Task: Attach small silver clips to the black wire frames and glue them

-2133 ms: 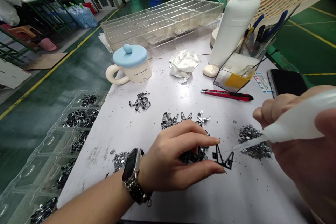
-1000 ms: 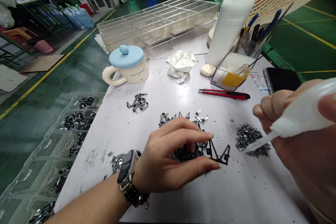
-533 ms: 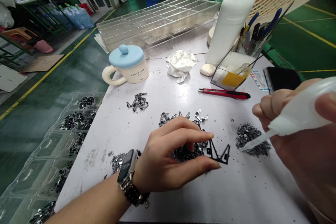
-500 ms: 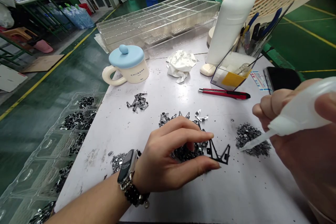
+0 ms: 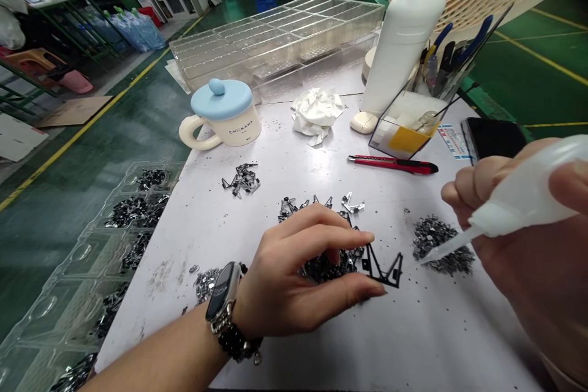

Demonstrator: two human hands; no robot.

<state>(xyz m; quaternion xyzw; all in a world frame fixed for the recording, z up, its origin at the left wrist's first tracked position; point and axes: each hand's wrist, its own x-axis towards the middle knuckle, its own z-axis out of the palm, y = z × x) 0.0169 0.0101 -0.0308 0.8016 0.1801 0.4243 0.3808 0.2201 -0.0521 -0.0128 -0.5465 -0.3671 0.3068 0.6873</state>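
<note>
Between thumb and forefinger, my left hand (image 5: pixel 303 275) pinches a small black angular plastic bracket (image 5: pixel 386 277) above the white table. Behind and below that hand lies a pile of similar black parts (image 5: pixel 328 266), partly hidden by my fingers. My right hand (image 5: pixel 514 257) grips a translucent squeeze bottle (image 5: pixel 528 196) whose thin nozzle points down and left. The nozzle tip appears in front of a heap of small dark metal pieces (image 5: pixel 443 245); whether it touches them I cannot tell. The bracket and the nozzle are apart.
A lidded mug (image 5: pixel 236 125), crumpled tissue (image 5: pixel 316 113), red utility knife (image 5: pixel 392 164), white bottle (image 5: pixel 399 43) and clear tool holder (image 5: pixel 404 125) stand or lie farther back. Clear compartment trays (image 5: pixel 275 37) line the back; another tray of black parts (image 5: pixel 131 211) is at left.
</note>
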